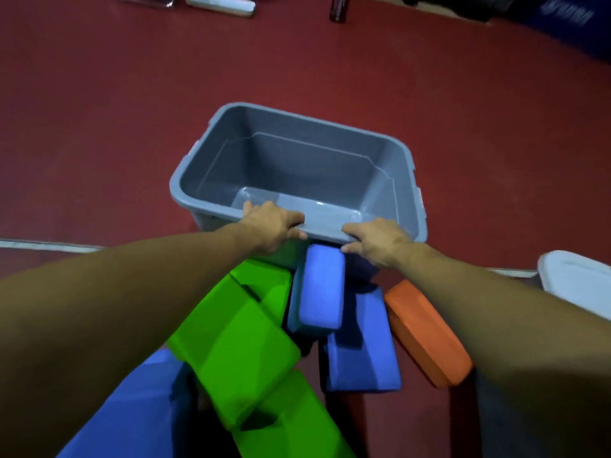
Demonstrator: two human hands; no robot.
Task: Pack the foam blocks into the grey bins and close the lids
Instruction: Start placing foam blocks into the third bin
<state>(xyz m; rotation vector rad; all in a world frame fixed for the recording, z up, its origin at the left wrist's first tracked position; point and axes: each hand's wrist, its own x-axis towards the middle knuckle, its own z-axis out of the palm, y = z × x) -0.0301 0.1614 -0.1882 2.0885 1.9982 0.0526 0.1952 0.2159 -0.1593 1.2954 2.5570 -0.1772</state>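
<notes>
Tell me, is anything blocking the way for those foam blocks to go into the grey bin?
Nothing visible does. The grey bin is open and bare inside, with no lid on it. The left hand and right hand grip its near rim, and the foam blocks lie just in front of it.

Smooth plastic bin (211, 150) (matt foam blocks (238, 352))

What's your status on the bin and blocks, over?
Left hand and right hand grip grey bin near rim. Bin empty. Foam blocks piled beneath, none packed.

Dim red floor (115, 127) with a pale line (49, 244) crossing it.
</notes>
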